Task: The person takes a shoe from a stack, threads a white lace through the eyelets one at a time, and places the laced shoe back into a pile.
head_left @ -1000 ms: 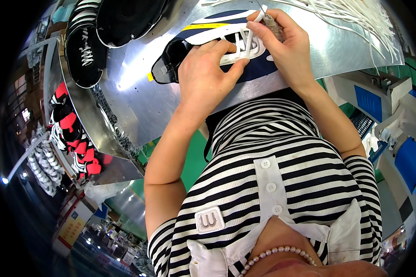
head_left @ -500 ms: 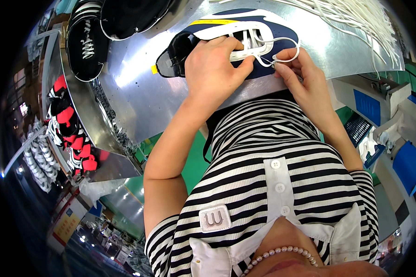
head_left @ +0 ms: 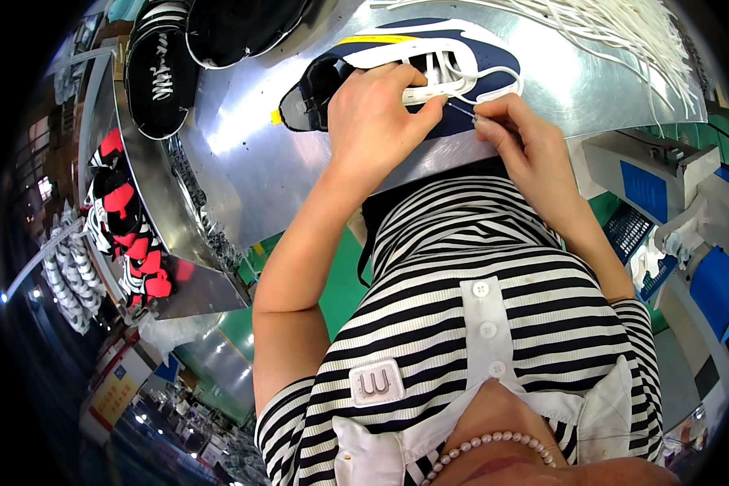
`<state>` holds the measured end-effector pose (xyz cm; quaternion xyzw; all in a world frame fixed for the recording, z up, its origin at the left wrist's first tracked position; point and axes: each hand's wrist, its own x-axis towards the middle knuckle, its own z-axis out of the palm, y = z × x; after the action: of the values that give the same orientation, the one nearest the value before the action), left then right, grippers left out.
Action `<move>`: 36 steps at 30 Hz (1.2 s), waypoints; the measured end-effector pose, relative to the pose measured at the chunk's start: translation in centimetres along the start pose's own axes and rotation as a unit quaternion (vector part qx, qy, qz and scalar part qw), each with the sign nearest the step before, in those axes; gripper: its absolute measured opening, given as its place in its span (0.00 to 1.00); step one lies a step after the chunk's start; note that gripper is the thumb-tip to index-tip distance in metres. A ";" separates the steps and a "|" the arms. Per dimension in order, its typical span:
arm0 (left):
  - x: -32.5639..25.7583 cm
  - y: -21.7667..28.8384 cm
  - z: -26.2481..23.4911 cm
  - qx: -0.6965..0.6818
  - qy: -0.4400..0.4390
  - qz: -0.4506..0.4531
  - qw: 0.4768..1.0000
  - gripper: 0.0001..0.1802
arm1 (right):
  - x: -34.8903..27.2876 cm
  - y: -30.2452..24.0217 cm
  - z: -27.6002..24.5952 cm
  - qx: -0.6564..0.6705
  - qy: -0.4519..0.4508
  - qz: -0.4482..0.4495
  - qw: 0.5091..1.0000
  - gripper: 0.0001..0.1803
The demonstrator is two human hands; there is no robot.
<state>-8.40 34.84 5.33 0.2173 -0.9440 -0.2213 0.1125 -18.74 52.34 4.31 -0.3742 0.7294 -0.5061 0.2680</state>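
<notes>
A navy and white sneaker (head_left: 494, 61) with a yellow stripe lies on its side on the shiny metal table (head_left: 243, 154). My left hand (head_left: 377, 121) presses down on the shoe's middle, thumb and fingers pinching the eyelet area. My right hand (head_left: 522, 146) sits just right of it near the table's front edge, fingers pinched on the tip of a white lace (head_left: 494, 81) that loops out from the eyelets. My striped shirt fills the lower part of the view.
A bundle of loose white laces (head_left: 624, 32) is spread at the table's far right. Black shoes (head_left: 162, 69) lie at the far left. Red and black shoes (head_left: 125, 219) sit on a rack below left. Blue-and-white machines (head_left: 672, 202) stand to the right.
My right hand has come down from above the shoe to the table's front edge, pulling the lace end. The left hand stayed on the shoe, and the shoe shifted slightly right.
</notes>
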 end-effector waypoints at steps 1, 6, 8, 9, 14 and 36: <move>-0.1 -0.1 0.1 -0.002 0.009 0.004 1.000 0.18 | 0.1 0.2 0.3 0.000 0.003 -0.004 1.000 0.07; -0.1 -0.2 -0.2 -0.013 -0.008 -0.005 1.000 0.17 | 0.9 0.9 0.6 -0.020 0.002 0.003 1.000 0.07; -0.1 -0.2 -0.2 -0.024 -0.005 0.002 1.000 0.16 | 1.2 1.2 0.6 -0.009 0.000 0.002 1.000 0.08; -0.2 -0.3 -0.1 -0.031 -0.002 0.009 0.999 0.16 | 1.2 1.3 0.7 -0.003 0.000 0.002 1.000 0.08; -1.4 0.2 -0.2 -0.115 -0.015 0.039 0.992 0.11 | 1.3 0.4 1.4 0.081 -0.008 0.088 0.993 0.10; -4.3 -0.4 -0.4 0.064 0.136 0.203 0.968 0.10 | 4.7 -3.0 0.9 -0.352 -0.114 -0.216 0.903 0.08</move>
<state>-4.32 36.37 4.95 0.0559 -0.9563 -0.1015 0.2686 -19.90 47.42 6.79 -0.6478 0.7258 -0.2154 0.0845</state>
